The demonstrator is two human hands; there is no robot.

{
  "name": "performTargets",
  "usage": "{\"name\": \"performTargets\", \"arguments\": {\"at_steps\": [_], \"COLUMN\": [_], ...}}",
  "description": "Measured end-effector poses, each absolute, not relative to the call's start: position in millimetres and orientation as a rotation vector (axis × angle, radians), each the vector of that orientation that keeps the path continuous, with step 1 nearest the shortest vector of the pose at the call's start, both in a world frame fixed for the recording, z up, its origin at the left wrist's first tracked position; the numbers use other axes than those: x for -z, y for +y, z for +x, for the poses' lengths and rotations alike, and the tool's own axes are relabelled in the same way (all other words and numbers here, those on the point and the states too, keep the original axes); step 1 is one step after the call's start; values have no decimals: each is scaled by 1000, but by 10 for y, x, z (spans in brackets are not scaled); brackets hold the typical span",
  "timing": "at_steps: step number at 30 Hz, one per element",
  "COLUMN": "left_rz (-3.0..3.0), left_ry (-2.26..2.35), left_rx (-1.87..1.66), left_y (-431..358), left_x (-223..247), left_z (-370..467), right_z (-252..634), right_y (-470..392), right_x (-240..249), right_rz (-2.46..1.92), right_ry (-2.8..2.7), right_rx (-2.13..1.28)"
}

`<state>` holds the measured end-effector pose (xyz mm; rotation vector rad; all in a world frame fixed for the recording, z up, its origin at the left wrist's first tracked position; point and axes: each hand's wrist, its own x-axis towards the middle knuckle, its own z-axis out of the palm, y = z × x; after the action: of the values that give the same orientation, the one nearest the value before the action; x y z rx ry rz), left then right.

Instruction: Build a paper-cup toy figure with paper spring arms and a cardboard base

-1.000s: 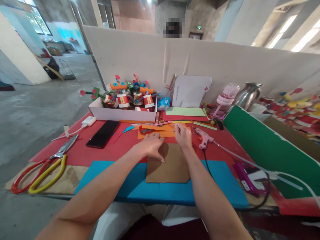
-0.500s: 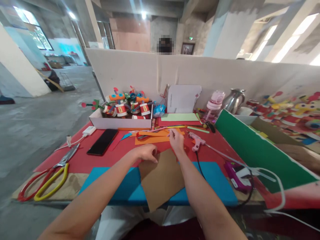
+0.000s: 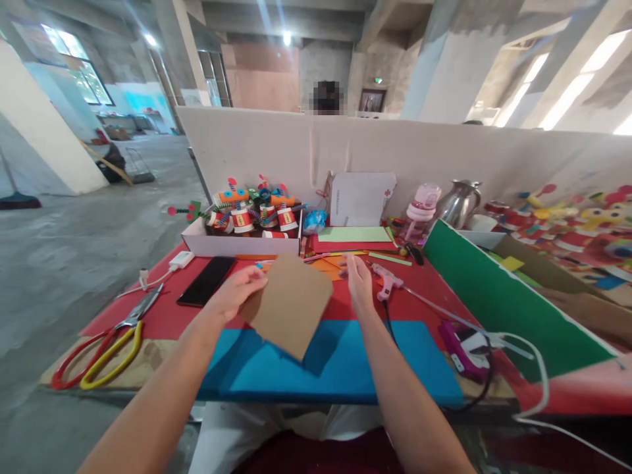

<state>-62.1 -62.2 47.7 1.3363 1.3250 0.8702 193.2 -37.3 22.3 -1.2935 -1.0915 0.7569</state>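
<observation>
My left hand point(image 3: 241, 288) pinches the upper left edge of a brown cardboard sheet point(image 3: 291, 306), which is tilted above the blue board point(image 3: 395, 362). To the right of the sheet, my right hand point(image 3: 359, 283) is apart from it, fingers spread and nothing held. Just right of that hand lies a pink glue gun point(image 3: 388, 280). Orange paper strips point(image 3: 330, 265) lie behind the sheet, partly hidden by it.
Scissors point(image 3: 118, 339) and a black phone point(image 3: 206, 281) lie on the left. A white box point(image 3: 237, 246) of cup figures stands behind. At right are a purple device point(image 3: 464, 352) and a green-sided box point(image 3: 508, 306). Beyond the partition, a person's head shows.
The cardboard has moved up and to the left, raised off the blue board in my left hand. My right hand has opened and shifted slightly right. The view has shifted a little.
</observation>
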Motion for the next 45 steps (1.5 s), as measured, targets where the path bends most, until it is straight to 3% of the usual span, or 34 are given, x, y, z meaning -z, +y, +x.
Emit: {"name": "performTargets", "arguments": {"at_steps": [3,6,9,12,17,20,27,37,45], "left_rz": [1202,1338,1537,1893,2434,2441,2422,2553,2571], "left_ry": [1403,1372,1337,1654,1853,1900,1911,1801,1886], "left_rx": [-1123,-1076,-966,-895,-293,-56,131,86,-47], "left_y": [-557,-494,-367,-150,194,331,546,458,450], "left_x": [-427,-353,-364,-481,-656,-638,-510,-517,-664], "left_z": [-648,-514,-460,-531,-402,-137,186,428,-295], "right_z": [1745,1575,1547,1636,1827,1908,1927,1933,1925], "right_y": [-693,-964,-1131,-1282,-1604,-1746,-1774,-1748,-1750], "right_x": [-219,-173,-133,-98,27,122,76,22,25], "right_rz": [-1184,-1121,-1196,-1311,-1465,-1469,-1334,-1365,-1285], "right_ry": [-1118,-877,-527,-477,-545,-564,-286,-115,-181], "right_rx": [-1284,-1624,-1355,-1039,-798,-852,-941,-939,-1013]}}
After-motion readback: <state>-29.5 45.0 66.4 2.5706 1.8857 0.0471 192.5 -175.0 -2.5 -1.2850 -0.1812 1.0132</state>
